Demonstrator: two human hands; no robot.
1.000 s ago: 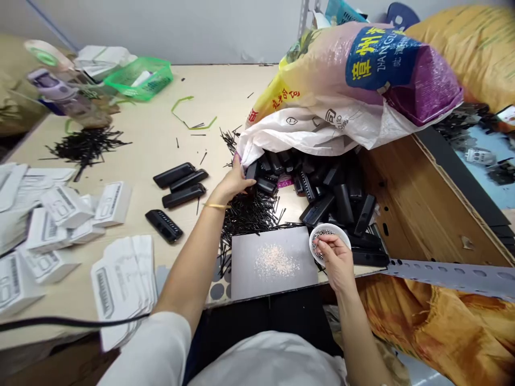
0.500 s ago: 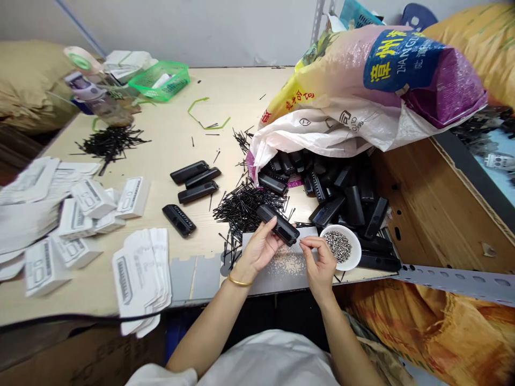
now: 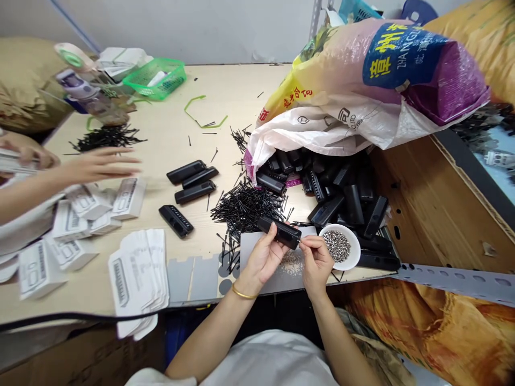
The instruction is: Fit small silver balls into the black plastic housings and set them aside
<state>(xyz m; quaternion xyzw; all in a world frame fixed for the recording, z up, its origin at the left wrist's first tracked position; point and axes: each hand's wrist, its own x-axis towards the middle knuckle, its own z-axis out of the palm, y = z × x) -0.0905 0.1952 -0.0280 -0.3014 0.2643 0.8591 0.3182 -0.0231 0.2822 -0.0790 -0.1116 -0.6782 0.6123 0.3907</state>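
Note:
My left hand (image 3: 263, 256) is closed round a black plastic case (image 3: 280, 231), held just above a grey board (image 3: 277, 262) at the table's near edge. My right hand (image 3: 316, 261) pinches something tiny at the case's right end; what it pinches is too small to name. A white bowl of small metal parts (image 3: 340, 246) sits right beside that hand. A heap of thin black pins (image 3: 245, 206) lies behind the case.
A big printed sack (image 3: 362, 86) spills more black cases (image 3: 341, 193) at right. Several black cases (image 3: 189, 185) lie mid-table. White cartons (image 3: 88, 214) and flat card stacks (image 3: 139, 273) cover the left. Another person's hand (image 3: 98, 163) reaches in from the left. A green basket (image 3: 155, 78) stands at the back.
My left hand took a black case from the sack's mouth and brought it to the grey board. My right hand left the bowl and met the case. Another person's hand came in at left.

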